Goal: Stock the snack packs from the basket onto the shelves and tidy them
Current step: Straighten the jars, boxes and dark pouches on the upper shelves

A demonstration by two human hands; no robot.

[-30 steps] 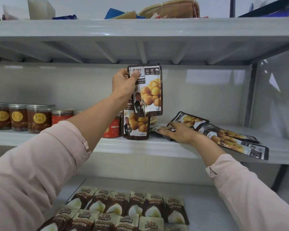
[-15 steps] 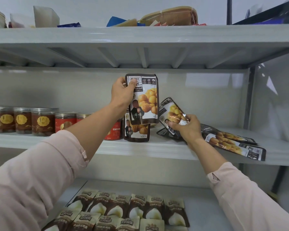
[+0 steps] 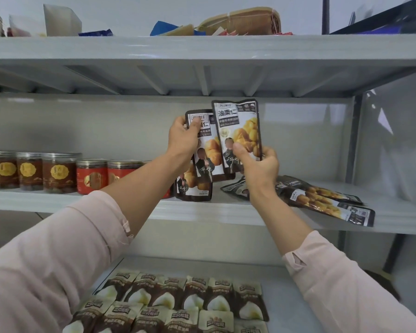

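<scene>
Fingers of the left hand (image 3: 183, 138) and right hand (image 3: 257, 164) each pinch an upright chestnut pack (image 3: 238, 131), the right one reading 油栗仁, at frame centre above the middle shelf (image 3: 82, 203).

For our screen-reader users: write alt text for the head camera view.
Two hands hold up chestnut packs before the middle shelf: the left hand grips one pack, the right hand another. More packs lie flat to the right, jars stand left.
</scene>
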